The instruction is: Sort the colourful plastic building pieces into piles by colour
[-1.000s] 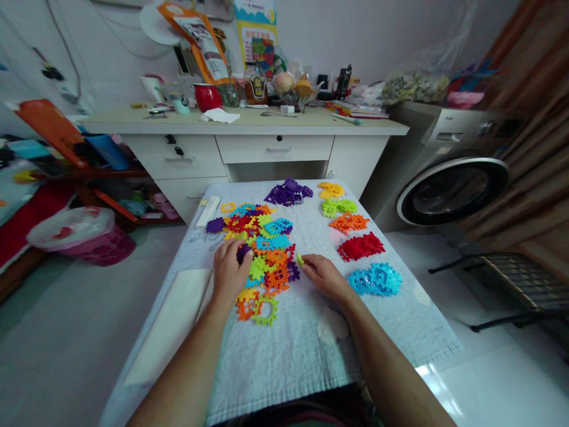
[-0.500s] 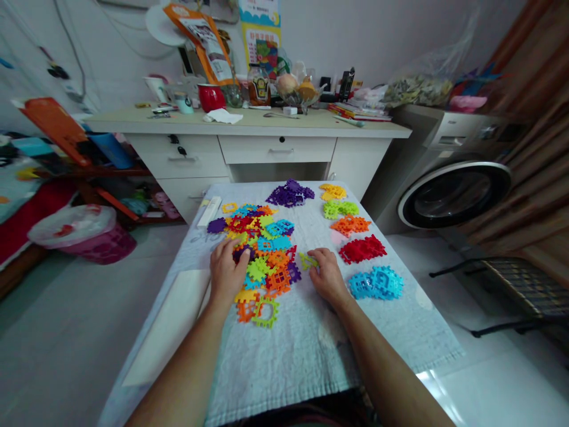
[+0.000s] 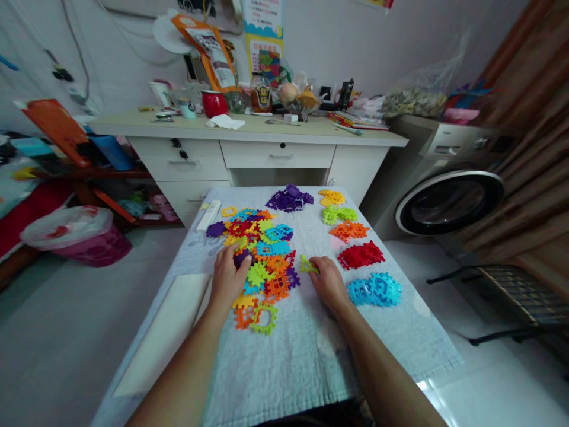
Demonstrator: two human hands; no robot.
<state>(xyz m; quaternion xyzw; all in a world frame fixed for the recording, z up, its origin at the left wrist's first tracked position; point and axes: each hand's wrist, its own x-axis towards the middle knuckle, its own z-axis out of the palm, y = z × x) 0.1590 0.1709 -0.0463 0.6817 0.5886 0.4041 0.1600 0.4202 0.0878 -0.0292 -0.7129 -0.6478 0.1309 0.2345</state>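
A mixed pile of toothed plastic building pieces [image 3: 267, 270] lies left of centre on the cloth-covered table. My left hand [image 3: 228, 276] rests on the pile's left edge, thumb and fingers apart around a purple piece [image 3: 241, 257]; whether it grips that piece is hard to see. Between the thumb and fingers of my right hand [image 3: 329, 280] is a light green piece [image 3: 306, 264], just right of the pile. Sorted by colour, heaps of blue [image 3: 376, 290], red [image 3: 361, 255], orange [image 3: 349, 231], green [image 3: 338, 214], yellow [image 3: 332, 197] and purple [image 3: 290, 198] pieces lie beyond and to the right.
A long white box-like object [image 3: 162, 332] lies along the table's left side, and a smaller white strip [image 3: 208, 216] farther back. Behind stands a white-drawered desk [image 3: 278, 155] with jars and books. A washing machine [image 3: 448, 178] and a chair [image 3: 515, 290] are at right.
The light green piece has tilted a little in my right hand. My left hand has stayed at nearly the same spot on the pile. The camera view has shifted slightly.
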